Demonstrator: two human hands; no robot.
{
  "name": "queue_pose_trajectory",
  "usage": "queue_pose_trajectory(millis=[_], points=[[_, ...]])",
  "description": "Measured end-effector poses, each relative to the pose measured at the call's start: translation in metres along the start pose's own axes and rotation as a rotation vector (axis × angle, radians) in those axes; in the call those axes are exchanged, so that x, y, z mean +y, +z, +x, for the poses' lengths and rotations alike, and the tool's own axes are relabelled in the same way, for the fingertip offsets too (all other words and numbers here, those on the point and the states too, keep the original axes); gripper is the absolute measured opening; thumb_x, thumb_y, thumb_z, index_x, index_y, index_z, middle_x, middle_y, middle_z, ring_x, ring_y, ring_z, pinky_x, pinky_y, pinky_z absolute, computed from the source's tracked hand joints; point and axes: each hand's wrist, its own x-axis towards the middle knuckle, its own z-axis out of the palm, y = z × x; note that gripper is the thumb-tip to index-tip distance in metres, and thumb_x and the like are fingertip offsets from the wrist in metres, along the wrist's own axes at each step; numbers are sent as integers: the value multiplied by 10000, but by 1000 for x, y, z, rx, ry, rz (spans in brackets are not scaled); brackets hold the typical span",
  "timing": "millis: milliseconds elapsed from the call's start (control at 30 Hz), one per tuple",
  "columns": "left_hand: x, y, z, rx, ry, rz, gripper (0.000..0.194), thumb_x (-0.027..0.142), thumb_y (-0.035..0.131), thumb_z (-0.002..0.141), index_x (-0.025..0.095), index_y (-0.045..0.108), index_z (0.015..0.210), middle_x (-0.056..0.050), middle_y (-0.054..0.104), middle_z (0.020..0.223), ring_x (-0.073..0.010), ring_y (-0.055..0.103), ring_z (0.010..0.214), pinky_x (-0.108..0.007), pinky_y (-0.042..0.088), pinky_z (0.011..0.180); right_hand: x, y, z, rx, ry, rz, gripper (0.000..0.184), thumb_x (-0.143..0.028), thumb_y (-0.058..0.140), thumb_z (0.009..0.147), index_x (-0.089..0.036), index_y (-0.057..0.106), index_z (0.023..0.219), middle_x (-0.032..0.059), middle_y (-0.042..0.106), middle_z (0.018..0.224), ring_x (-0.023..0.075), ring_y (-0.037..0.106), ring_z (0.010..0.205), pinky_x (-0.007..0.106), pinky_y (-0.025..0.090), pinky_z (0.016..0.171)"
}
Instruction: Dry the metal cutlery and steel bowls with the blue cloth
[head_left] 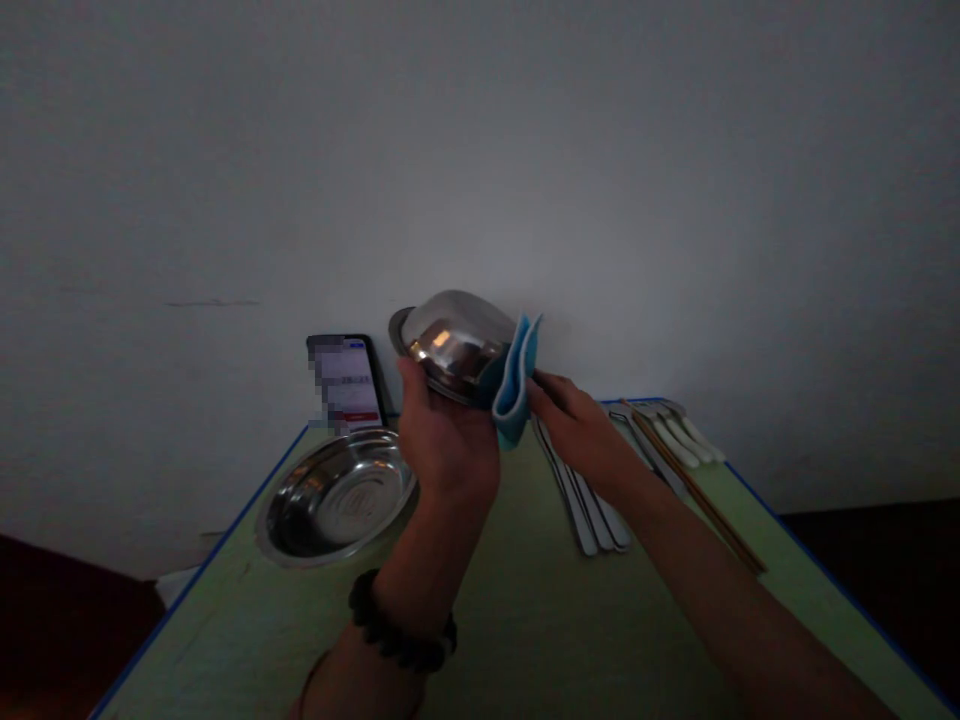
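A shiny metal bowl (pixel 454 335) is held up in the air, tilted so that its rounded outside shows. My left hand (pixel 450 445) grips it from below, thumb on the near left rim. A folded blue cloth (pixel 517 385) lies against the bowl's right side. It is pinched in my right hand (pixel 574 425), whose fingers are partly hidden behind the cloth. Below and to the left, a second metal bowl (pixel 337 500) stands upright on the table.
A phone (pixel 349 385) leans on the wall (pixel 480 150) at the table's far left. On the right of the green table (pixel 510 620) lie several metal utensils (pixel 581 500), brown chopsticks (pixel 705 495) and white-handled cutlery (pixel 682 435). Blue edging (pixel 810 560) borders the tabletop.
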Motion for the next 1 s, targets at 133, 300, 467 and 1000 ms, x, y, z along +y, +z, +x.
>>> queue_pose_trajectory(millis=[133,300,467,1000], points=[[-3,5,-7,-19,22,-51,359,317,283,928,236,607,1060,-8,668,1050,-156,522,1126,-281,434,925,-8,-2,0,46,0,130,381,-444,355,873,-230,579,1095,47,605,1151,196,494,1162,420,381,999],[3,4,-1,117,-140,72,328,309,358,904,142,640,926,-56,689,927,-184,589,1017,-306,473,874,5,-19,7,92,-151,146,413,-465,345,873,-267,530,1186,21,592,1189,198,479,1182,456,378,1005],[12,-2,9,171,-285,293,208,293,503,824,144,631,754,-4,649,692,-124,618,650,-261,526,687,25,-38,18,165,-74,258,517,-596,312,831,-271,590,1120,9,653,1069,235,522,1134,462,412,964],[15,-6,13,120,-259,299,203,251,508,812,163,576,643,46,574,537,-68,539,480,-175,459,520,9,-26,13,166,-30,331,364,-423,508,800,-230,549,1106,27,587,1178,188,521,1105,392,394,970]])
